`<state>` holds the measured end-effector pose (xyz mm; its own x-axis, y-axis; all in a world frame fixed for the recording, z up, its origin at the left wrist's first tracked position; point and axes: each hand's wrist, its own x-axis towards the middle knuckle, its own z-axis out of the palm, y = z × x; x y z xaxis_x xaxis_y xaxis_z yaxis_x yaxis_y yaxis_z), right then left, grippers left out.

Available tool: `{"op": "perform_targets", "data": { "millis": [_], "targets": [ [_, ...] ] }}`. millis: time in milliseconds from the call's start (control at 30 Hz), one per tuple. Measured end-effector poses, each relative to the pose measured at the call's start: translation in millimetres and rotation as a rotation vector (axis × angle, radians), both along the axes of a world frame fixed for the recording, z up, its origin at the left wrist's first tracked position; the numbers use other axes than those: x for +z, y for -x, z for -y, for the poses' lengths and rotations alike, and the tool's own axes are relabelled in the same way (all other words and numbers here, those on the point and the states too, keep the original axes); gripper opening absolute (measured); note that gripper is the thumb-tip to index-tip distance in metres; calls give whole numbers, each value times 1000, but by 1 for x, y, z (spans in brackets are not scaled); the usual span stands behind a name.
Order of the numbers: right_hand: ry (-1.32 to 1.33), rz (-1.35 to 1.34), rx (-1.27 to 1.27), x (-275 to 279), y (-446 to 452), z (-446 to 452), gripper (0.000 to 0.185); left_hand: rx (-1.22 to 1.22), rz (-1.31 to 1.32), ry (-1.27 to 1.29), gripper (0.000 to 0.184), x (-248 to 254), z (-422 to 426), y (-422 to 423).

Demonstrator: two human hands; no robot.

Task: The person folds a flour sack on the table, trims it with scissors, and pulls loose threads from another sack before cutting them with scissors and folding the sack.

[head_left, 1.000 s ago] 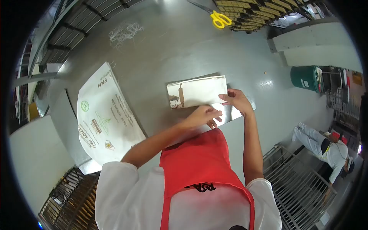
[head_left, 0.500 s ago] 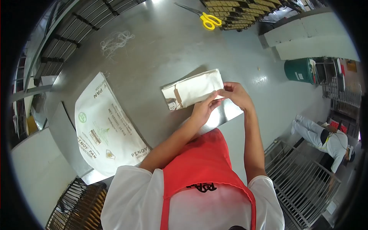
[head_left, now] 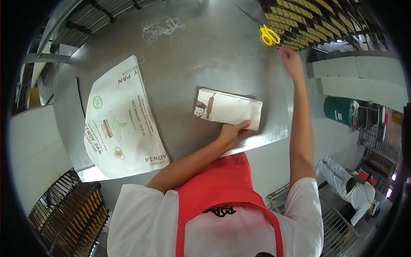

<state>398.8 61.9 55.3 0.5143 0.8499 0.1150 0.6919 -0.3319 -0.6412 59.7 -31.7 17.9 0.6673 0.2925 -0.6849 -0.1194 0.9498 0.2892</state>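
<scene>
A folded cream cloth sack (head_left: 233, 107) with a brown printed figure lies near the table's front edge. My left hand (head_left: 232, 132) grips its lower right edge, thumb on top and fingers underneath. My right hand (head_left: 291, 60) is stretched far forward, just below the yellow-handled scissors (head_left: 269, 36); its fingertips are curled and close to the handles, and whether they hold anything cannot be made out. On the left lies a large white printed flour sack (head_left: 124, 124). A tangle of white thread (head_left: 162, 30) rests at the table's far side.
The metal table (head_left: 180, 64) has a rack with yellowish trays (head_left: 308, 21) at its far right. Another rack (head_left: 68, 214) stands at lower left. A green bin (head_left: 338, 112) and a person in white (head_left: 353, 190) are on the right.
My right hand has left the folded sack and reached forward to the scissors. My left hand now grips the sack's edge, and the sack has turned slightly. The whole view has shifted.
</scene>
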Motion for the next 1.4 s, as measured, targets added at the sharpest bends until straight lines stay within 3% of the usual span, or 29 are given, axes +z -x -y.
{"op": "perform_targets", "data": {
  "millis": [67,200,300,433,500,533,600,667,733,800,1000,1067,1100,1167,1400],
  "targets": [
    [49,253,-50,-13,-13,-47,34,-35,-24,-14,43,8,1,7],
    [187,410,-23,-27,-21,-88,38,-19,-20,-26,48,11,0,17],
    [467,316,-79,-23,-16,-104,44,-25,-40,-56,47,12,-1,20],
    [645,353,-1,1,-1,-93,41,-4,-3,-91,45,14,2,18],
    [689,-67,2,10,6,-75,37,-8,-25,-68,43,11,3,16],
    [583,-360,31,10,8,-58,37,-15,-21,-67,43,14,3,15],
    [420,-651,-12,2,22,-14,39,32,31,-42,37,16,4,15],
    [400,-802,34,9,43,42,42,-3,-22,-54,35,14,6,11],
    [490,-727,-54,25,85,90,41,23,-29,-92,29,2,14,2],
    [372,-982,-135,15,108,145,43,41,-51,-90,31,-1,21,-8],
    [143,-991,-167,-7,155,243,35,71,-71,-180,26,-4,75,-40],
    [176,-673,-192,-14,152,265,37,83,-72,-238,26,-3,90,-47],
    [158,-666,-216,-9,152,272,37,58,-58,-247,26,-4,96,-52],
    [36,-1037,-289,2,155,283,38,81,-23,-267,26,-8,112,-58],
    [-176,-1178,-319,-15,147,321,38,147,-86,-265,23,-8,148,-65]
  ]
}}
